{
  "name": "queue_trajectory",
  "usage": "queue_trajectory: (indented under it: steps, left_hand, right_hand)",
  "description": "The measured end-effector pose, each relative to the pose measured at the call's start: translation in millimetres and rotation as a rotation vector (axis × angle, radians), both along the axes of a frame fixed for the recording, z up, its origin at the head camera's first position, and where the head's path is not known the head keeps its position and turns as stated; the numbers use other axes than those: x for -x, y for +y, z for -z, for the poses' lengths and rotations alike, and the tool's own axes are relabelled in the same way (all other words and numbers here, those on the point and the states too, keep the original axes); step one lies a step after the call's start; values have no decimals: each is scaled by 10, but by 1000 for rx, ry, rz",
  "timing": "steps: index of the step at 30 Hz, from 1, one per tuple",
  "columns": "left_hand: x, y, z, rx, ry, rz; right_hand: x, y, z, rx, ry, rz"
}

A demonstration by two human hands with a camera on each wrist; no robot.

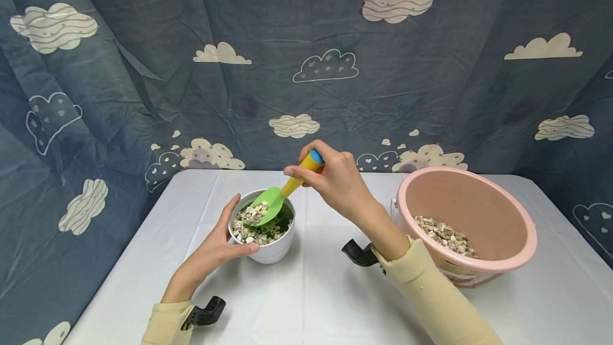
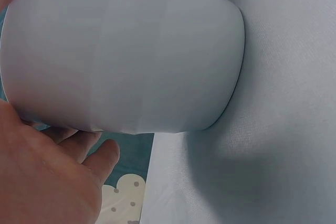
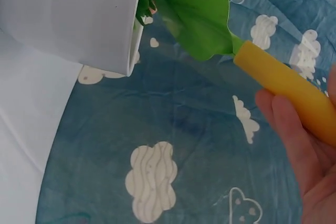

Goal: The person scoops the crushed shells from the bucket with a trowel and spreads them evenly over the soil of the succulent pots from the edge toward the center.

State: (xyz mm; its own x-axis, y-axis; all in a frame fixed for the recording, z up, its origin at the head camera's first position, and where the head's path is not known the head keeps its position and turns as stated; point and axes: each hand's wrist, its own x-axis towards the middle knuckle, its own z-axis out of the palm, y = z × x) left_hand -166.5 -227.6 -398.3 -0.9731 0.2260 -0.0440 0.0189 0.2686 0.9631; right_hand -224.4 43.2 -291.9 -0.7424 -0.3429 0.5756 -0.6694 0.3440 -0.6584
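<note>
Green-bladed trowel [image 1: 275,199] bears gravel [image 1: 256,212] over the white flowerpot [image 1: 274,254], at eight o'clock from the right hand [image 1: 337,177] gripping the yellow handle [image 1: 292,183]; the left hand [image 1: 215,245], spread wide, holds the pot, presumably for steadiness.

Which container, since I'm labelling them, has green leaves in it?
The white pot by the left hand: green leaves show inside, whereas the larger pink bucket shows only gravel.

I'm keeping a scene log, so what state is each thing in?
White pot: upright, containing plant and gravel.
Plant: green, partly hidden.
Shovel: tilted, gravel on its blade.
Pink bucket: upright, uncovered, some gravel inside.
Left hand: holding the pot's side.
Right hand: gripping the shovel's yellow handle.
</note>
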Motion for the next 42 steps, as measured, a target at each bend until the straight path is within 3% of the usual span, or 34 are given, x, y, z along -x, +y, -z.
queue_trajectory:
  steps: [11, 24, 42]
  left_hand:
    - [-6, -4, 13, -8, 8, 5]
    - [0, 14, 27, -41, 13, 3]
    - [-23, 20, 19, -57, 12, 12]
  right_hand:
    - [81, 33, 60, 77, -92, 8]
    - [221, 37, 154, 191, -295, 37]
    - [241, 38, 244, 282, -344, 64]
